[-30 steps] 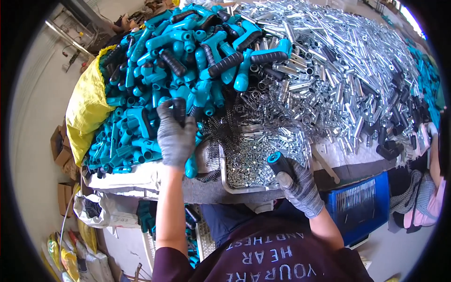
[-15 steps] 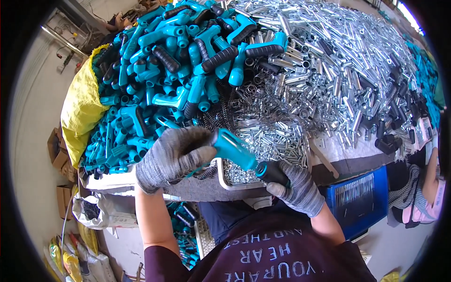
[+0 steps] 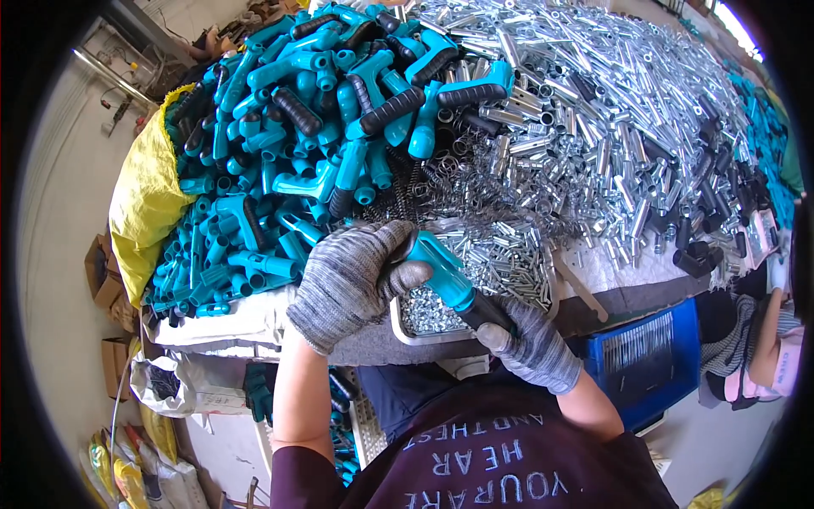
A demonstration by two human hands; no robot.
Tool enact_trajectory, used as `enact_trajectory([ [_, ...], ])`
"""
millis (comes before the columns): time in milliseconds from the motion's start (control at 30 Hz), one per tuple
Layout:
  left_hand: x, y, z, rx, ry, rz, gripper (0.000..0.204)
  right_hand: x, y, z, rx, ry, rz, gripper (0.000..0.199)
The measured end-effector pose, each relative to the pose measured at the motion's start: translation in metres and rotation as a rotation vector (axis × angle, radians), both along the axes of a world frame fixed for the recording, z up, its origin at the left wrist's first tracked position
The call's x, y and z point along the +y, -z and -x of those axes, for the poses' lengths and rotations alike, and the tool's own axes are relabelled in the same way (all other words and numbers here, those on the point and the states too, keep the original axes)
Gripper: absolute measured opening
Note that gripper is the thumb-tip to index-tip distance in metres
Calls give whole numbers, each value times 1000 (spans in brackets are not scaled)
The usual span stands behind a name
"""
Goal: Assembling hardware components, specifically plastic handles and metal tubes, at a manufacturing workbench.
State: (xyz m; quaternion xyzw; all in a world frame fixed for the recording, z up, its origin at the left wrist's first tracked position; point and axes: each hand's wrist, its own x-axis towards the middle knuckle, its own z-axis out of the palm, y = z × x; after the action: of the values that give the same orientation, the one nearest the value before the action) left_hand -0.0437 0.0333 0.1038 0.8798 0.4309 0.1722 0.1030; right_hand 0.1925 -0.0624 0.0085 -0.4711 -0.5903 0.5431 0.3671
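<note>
- The teal handle (image 3: 448, 280) with a black grip end is held above the near edge of the table (image 3: 254, 318), over a tray of small metal parts (image 3: 424, 316).
- Left hand (image 3: 356, 280), in a grey knit glove, is closed around the upper teal end; fingers wrap fully, no gap is visible.
- Right hand (image 3: 530, 343), also gloved, is closed on the lower black end; the palm side is hidden, so how deep the hold goes I cannot tell.
- Handling, as I judge: moulded plastic, stiff and light, not fragile. The teal surface looks smooth, so maybe a bit slippery; the black end looks ribbed and gives the better hold, w/ the 2nd hand steadying the teal end.
- Behind it, a big pile of teal handles (image 3: 280, 170) fills the left part of the table; a pile of silver tubes (image 3: 610, 136) fills the right part, and loose springs (image 3: 424, 182) lie approx. in the middle between the 2 piles.
- Open room: almost none on the table top. The free space is only at the near edge, above the tray and in front of the body.
- The yellow sack (image 3: 148, 199) hangs at the left edge; the blue crate (image 3: 649, 356) sits below the near right edge, so low moves there are limited.
- Another person (image 3: 763, 339) is at the right side, well apart from both hands.
</note>
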Motion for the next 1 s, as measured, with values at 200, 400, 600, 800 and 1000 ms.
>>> enact_trajectory([
  [200, 4, 1, -3, -12, 5, 127, 62, -1, -2, -4, 289, -73, 418, 61],
  [400, -9, -3, -15, 415, -330, 253, 61, 5, 1, 7, -508, 134, -267, 52],
  [600, -4, -3, -7, 203, -144, 97, 67, 2, -2, 3, -370, 126, -240, 53],
  [800, 8, 10, -6, 49, 26, -361, 70, 1, -10, -3, 414, -121, 279, 58],
  [1000, -12, 32, -34, -1495, 241, 570, 47, -6, -3, 1, 687, -556, 686, 79],
])
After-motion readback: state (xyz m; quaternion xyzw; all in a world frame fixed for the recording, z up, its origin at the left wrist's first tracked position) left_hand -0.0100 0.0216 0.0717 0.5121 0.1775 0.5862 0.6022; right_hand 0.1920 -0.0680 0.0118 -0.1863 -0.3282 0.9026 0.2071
